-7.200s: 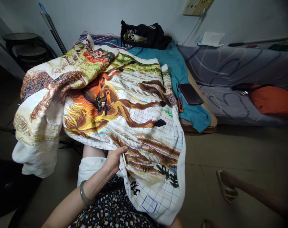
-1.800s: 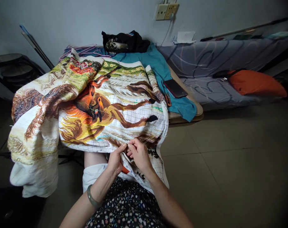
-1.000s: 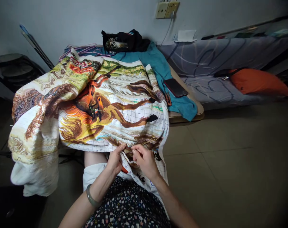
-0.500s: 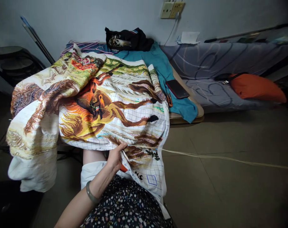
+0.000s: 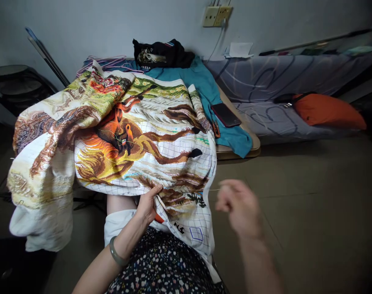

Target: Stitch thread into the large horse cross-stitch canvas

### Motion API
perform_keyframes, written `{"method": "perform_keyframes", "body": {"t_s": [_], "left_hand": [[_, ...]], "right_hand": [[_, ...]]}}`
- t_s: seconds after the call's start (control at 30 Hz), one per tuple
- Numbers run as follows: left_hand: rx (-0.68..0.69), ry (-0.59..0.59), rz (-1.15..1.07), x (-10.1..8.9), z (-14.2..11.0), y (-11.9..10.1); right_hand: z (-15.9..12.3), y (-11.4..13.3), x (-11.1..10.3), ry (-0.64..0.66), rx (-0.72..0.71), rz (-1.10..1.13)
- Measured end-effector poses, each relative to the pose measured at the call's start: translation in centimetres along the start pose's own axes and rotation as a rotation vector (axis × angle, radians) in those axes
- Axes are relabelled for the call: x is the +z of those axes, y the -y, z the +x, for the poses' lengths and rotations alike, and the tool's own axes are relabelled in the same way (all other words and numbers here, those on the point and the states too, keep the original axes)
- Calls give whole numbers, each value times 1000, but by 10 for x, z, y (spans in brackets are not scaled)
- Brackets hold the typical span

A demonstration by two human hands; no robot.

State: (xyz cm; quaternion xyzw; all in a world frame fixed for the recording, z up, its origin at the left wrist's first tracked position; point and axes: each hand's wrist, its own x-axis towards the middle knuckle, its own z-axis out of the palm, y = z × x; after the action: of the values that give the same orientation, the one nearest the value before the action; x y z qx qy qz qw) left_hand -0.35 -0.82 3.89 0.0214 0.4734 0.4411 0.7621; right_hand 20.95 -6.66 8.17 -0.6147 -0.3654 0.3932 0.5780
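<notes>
A large cross-stitch cloth (image 5: 170,151) with horses, partly stitched over a printed grid, lies across my lap and the low bed-like surface ahead. My left hand (image 5: 149,203) pinches its near edge, thumb on top and fingers underneath. To the right of the cloth, my right hand (image 5: 239,206) is raised and blurred, its fingers drawn together. A thin pale thread (image 5: 208,190) runs from the stitching to those fingertips; whether a needle is there I cannot make out. Loose yellow-green thread (image 5: 112,132) lies on the orange horse.
A phone (image 5: 225,114) and an orange-handled cutter (image 5: 215,128) rest on teal fabric (image 5: 201,79). Behind are a black printed bag (image 5: 163,55) and pink hangers (image 5: 104,63). An orange cushion-like item (image 5: 329,110) is at right; a dark chair (image 5: 20,92) stands left.
My right hand has come into view from the right, near the cloth's edge. The long thread stretched out to the right now shows only as a short span. My left hand keeps its hold.
</notes>
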Motion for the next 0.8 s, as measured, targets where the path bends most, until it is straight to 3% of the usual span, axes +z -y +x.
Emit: {"method": "perform_keyframes", "body": {"t_s": [0.1,0.17,0.23,0.8], "left_hand": [[-19,37,19,0,-2,-1],[-19,53,26,0,-2,-1],[-22,56,33,-1,-1,-1],[-19,23,21,-1,1,-1]], "right_hand": [[-18,-25,59,285,120,-79],[-26,-36,87,341,77,-165],[-29,-43,101,322,13,-235],[-23,-44,106,267,-86,-336]]}}
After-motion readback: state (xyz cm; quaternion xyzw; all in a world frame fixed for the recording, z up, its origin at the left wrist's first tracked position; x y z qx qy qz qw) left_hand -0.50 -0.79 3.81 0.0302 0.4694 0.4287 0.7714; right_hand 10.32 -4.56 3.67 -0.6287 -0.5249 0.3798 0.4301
